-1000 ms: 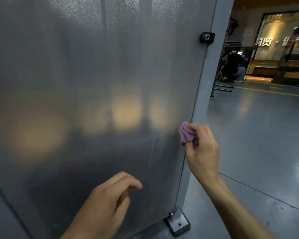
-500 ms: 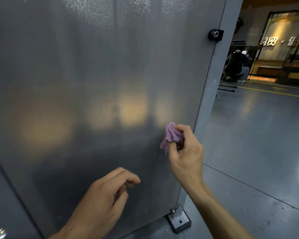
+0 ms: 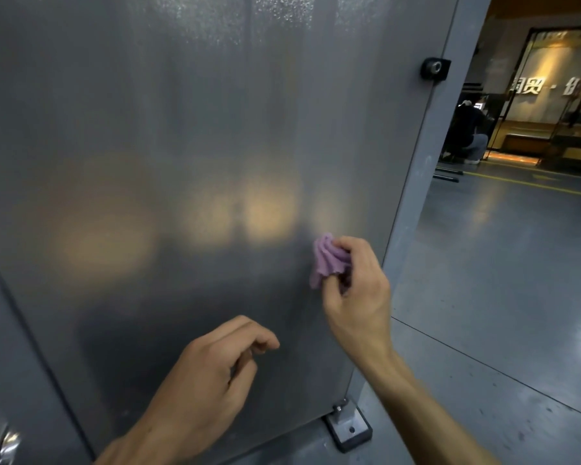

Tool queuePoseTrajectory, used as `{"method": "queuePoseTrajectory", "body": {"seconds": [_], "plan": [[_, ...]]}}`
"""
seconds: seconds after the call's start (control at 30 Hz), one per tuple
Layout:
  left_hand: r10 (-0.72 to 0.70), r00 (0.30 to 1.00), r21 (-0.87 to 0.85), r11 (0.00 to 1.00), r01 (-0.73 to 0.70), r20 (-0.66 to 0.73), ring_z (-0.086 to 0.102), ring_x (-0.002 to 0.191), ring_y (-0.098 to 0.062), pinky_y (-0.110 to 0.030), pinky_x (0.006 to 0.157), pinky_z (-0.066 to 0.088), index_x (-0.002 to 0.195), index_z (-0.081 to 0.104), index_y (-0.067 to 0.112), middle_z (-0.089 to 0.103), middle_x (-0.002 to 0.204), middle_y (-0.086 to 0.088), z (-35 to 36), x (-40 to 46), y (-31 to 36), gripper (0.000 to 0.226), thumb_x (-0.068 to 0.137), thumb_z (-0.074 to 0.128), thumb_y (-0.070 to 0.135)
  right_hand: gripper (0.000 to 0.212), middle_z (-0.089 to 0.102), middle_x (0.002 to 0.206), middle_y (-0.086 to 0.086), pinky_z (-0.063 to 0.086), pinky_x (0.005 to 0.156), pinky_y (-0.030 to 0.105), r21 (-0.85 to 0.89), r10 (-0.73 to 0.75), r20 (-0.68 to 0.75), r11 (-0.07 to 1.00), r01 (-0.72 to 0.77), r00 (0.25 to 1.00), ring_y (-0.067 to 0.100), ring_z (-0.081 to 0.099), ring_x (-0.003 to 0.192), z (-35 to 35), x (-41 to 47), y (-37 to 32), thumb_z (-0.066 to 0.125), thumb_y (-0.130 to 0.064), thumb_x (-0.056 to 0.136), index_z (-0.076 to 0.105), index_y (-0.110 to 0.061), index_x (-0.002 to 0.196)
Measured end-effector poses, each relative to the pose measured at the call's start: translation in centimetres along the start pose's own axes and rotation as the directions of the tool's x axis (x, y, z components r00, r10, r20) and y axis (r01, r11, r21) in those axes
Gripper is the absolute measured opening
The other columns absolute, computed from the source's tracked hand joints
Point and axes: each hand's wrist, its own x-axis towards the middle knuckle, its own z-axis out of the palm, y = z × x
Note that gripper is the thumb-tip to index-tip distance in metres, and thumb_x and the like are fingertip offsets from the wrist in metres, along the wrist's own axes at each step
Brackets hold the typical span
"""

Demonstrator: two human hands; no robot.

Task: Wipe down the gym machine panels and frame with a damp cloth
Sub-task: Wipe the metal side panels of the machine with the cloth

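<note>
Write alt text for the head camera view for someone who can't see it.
A right hand presses a bunched purple cloth against a grey frosted machine panel near its frame post. The left hand hovers below, fingers loosely curled, holding nothing.

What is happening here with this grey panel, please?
A person is wiping a gym machine. The right hand holds a bunched purple cloth in a finger grip and presses it against the frosted grey panel, low down near the grey frame post. The left hand hangs in front of the panel with loosely curled fingers and holds nothing. Small droplets or specks show near the top of the panel. Further back, another person crouches on the shiny floor.
</note>
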Motion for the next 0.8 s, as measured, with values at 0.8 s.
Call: {"method": "queuePoseTrajectory", "body": {"seconds": [0.8], "plan": [[0.020, 0.977, 0.091, 0.996, -0.001, -0.210, 0.063, 0.085, 0.001, -0.012, 0.074, 0.044, 0.099, 0.069, 0.024, 0.060, 0.096, 0.020, -2.6, 0.1, 0.5, 0.030, 0.087, 0.057, -0.001, 0.023, 0.065, 0.096, 0.000, 0.053, 0.075, 0.045, 0.058, 0.236, -0.151, 0.972, -0.229, 0.960, 0.021, 0.063, 0.084, 1.8, -0.9, -0.9, 0.055, -0.004, 0.089, 0.052, -0.021, 0.104]]}}
